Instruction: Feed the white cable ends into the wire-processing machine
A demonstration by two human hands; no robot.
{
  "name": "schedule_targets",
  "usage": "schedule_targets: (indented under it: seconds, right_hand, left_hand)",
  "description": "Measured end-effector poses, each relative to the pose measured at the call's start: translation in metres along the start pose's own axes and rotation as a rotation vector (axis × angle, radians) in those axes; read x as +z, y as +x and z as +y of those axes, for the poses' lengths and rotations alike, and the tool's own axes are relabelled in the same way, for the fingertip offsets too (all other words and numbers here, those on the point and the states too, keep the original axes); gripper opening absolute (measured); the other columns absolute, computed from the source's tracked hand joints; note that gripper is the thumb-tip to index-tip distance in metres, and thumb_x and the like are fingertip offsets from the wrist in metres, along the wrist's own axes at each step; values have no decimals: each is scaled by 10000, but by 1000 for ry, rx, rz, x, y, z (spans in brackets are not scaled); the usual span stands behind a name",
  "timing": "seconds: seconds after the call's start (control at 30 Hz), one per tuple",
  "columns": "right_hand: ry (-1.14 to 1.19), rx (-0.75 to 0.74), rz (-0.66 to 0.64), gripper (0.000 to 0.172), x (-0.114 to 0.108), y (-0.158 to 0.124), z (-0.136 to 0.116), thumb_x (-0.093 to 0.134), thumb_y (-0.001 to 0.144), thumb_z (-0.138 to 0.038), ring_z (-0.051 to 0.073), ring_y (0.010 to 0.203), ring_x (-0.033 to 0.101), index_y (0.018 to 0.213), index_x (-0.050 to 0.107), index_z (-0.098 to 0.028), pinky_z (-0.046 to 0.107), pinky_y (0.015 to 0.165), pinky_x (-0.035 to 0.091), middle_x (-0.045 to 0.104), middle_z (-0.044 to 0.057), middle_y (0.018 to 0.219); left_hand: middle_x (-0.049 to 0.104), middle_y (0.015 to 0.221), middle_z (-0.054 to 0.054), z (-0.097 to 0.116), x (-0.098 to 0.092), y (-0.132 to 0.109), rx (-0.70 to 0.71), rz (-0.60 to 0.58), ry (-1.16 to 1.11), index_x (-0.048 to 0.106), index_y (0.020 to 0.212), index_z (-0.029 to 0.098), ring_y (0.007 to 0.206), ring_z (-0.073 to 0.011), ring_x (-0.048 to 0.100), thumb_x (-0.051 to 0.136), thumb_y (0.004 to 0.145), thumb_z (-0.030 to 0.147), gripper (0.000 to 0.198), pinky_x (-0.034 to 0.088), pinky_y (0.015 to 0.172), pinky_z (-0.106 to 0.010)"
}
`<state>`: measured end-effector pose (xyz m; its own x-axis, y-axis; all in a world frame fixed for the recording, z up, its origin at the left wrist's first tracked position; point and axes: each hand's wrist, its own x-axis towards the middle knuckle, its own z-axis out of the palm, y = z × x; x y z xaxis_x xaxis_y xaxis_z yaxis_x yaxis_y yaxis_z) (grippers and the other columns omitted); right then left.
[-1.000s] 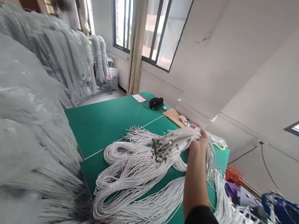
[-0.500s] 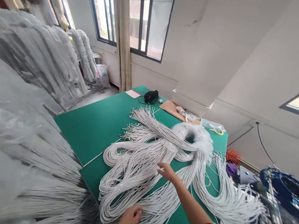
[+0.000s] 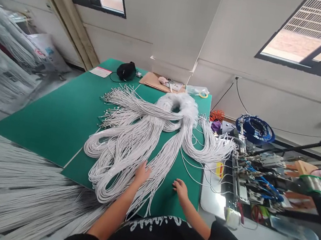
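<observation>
Long bundles of thin white cables (image 3: 127, 139) lie looped and fanned over a green table (image 3: 57, 120). My left hand (image 3: 142, 172) rests at the cable strands near the table's front, its fingers stretched out and apart, gripping nothing that I can see. To the right, my right hand (image 3: 180, 189) is over bare green table surface, fingers loosely bent and apart, holding nothing. Behind both hands, a ring-shaped coil in clear plastic wrap (image 3: 191, 108) sits among the cables. Small metal-looking ends (image 3: 112, 96) show at the left tips of two bundles.
At the table's back lie a black bag (image 3: 126, 71), a cardboard sheet (image 3: 151, 81) and yellow-handled scissors (image 3: 203, 95). A machine (image 3: 257, 180) with a blue round bowl (image 3: 255, 129) stands right. More cable bundles (image 3: 17, 178) hang at the left.
My view has turned right, bringing the machine into sight. My right hand has drawn back from above the cables to the table's right side. My left hand has reached forward along the strands.
</observation>
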<state>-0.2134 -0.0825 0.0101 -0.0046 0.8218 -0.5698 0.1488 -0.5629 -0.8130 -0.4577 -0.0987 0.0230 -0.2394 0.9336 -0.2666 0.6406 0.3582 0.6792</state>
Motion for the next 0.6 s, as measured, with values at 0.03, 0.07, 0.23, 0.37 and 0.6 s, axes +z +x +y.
schedule_targets:
  seconds: [0.03, 0.07, 0.23, 0.37, 0.6]
  right_hand:
    - [23, 43, -49, 351, 2, -4, 1, 671, 707, -388, 267, 910, 685, 978, 584, -183, 359, 704, 552, 691, 136, 917]
    - [37, 86, -99, 372, 3, -7, 0, 688, 709, -397, 265, 885, 694, 989, 585, -174, 366, 696, 555, 697, 143, 906]
    - [62, 245, -358, 415, 15, -23, -3, 684, 754, -426, 269, 944, 693, 1060, 580, -164, 409, 766, 555, 711, 167, 988]
    - [40, 322, -526, 373, 25, -35, -1, 667, 772, -410, 256, 1036, 662, 1053, 596, -176, 402, 854, 523, 698, 153, 1075]
    - [-82, 378, -727, 320, 51, -41, -2, 706, 720, -324, 251, 1072, 629, 1004, 654, -186, 383, 896, 472, 704, 85, 1068]
  left_hand:
    - [525, 1329, -176, 0, 1, 2, -31, 38, 35, 455, 1320, 76, 1264, -289, 463, 398, 882, 229, 468, 359, 1058, -410]
    - [547, 1292, -174, 0, 2, 1, -54, 74, 68, 480, 1293, 80, 1243, -292, 472, 396, 885, 224, 441, 360, 1046, -417]
    - [554, 1243, -173, 0, 15, -21, -121, 197, 189, 559, 1203, 114, 1214, -327, 426, 417, 911, 331, 390, 335, 1008, -457]
    - [593, 1179, -163, 0, 17, -28, -185, 235, 234, 607, 1136, 115, 1164, -319, 450, 383, 926, 371, 399, 352, 966, -433]
    - [656, 1036, -117, 0, 14, -33, -171, 157, 270, 677, 1021, 156, 1098, -273, 510, 441, 901, 378, 346, 372, 948, -368]
